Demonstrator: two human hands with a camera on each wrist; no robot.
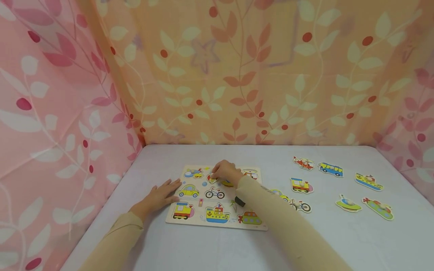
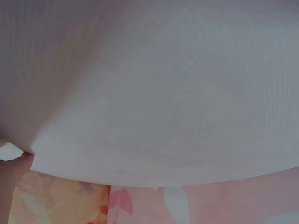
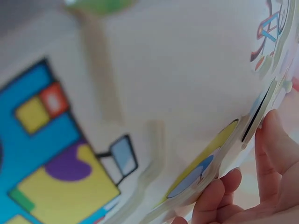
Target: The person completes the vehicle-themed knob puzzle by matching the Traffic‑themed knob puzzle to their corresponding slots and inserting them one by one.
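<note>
A wooden puzzle board [image 1: 217, 223] with printed vehicles lies on the white table. At its upper middle, my right hand [image 1: 226, 171] pinches a small puzzle piece [image 1: 212, 178] whose picture is mostly covered by the fingers. In the right wrist view, thumb and fingertips [image 3: 275, 140] meet at the thin edge of this piece, close over the board. My left hand [image 1: 162, 195] rests palm down, fingers extended, against the board's left edge. Only a bit of the left hand [image 2: 18, 165] enters the left wrist view, beside the pale tabletop.
Loose puzzle pieces lie to the right: helicopter [image 1: 304, 163], bus [image 1: 330, 169], train [image 1: 301, 185], ship [image 1: 369, 181], flying saucer [image 1: 348, 203] and submarine [image 1: 378, 208]. A car piece [image 1: 279, 194] and bicycle piece [image 1: 301, 206] sit partly behind the right sleeve [image 1: 281, 214]. Patterned curtains [image 1: 217, 94] surround the table.
</note>
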